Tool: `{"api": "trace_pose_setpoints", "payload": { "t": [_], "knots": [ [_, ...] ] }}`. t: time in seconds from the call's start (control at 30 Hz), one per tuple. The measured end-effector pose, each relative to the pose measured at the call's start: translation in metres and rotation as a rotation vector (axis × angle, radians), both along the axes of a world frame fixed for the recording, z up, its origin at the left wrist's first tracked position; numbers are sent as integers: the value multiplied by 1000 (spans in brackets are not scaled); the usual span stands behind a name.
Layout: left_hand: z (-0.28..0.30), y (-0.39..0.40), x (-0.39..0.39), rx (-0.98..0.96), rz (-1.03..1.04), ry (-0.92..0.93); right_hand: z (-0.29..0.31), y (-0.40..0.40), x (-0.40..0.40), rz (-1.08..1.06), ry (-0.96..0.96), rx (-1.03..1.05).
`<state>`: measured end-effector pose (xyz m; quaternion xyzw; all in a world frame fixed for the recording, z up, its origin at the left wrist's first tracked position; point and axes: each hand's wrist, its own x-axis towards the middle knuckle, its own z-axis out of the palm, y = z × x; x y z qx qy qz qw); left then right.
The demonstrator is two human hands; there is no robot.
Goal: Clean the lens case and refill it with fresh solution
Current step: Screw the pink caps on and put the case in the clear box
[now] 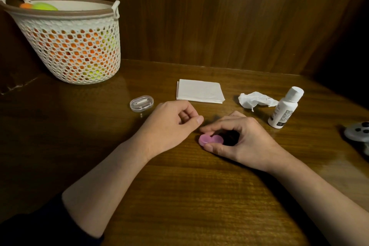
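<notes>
I read this as the opening or closing of the case, not the pour. Just right of the frame's centre, my right hand (239, 138) pinches the pink lens case (211, 140) between thumb and forefinger, the case lying flat on the wooden table (179, 195). I can see 2 rounded pink lobes; whether their caps are on or off I cannot tell, since the fingers arch over the far lobe and shadow hides it.

My left hand (171, 124) sits just left of the case, fingers loosely curled and holding nothing, thumb tip close to the case but apart from it.

The solution bottle (284, 108) stands upright at right of centre with its white cap on, well clear of both hands. A crumpled tissue (254, 101) lies just left of it, and a folded tissue (200, 91) lies flat above the hands. A small clear plastic box (141, 103) sits left of the folded tissue; a mesh basket (67, 40) of orange and green balls fills the upper left.

My judgement: the next move needs the left hand to steady the case while the right twists a cap, or reaches for the bottle, which must be uncapped first.
</notes>
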<state>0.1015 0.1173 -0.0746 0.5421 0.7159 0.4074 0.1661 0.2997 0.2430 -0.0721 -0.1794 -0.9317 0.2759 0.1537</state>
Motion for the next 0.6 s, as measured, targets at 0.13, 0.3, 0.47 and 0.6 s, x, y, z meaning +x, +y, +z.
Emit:
{"api": "trace_pose_setpoints", "payload": {
  "t": [0.13,0.3,0.47,0.6],
  "knots": [
    [3,-6,-2,8,-67,21,4,8,6,-7,-85,-23],
    [3,-10,0,-49,-182,147,7,17,15,1,-83,-110],
    [2,-10,0,-69,-192,224,6,18,13,1,-72,-139],
    [2,-7,4,-72,-181,252,6,17,12,-27,-93,-168]
  ]
}}
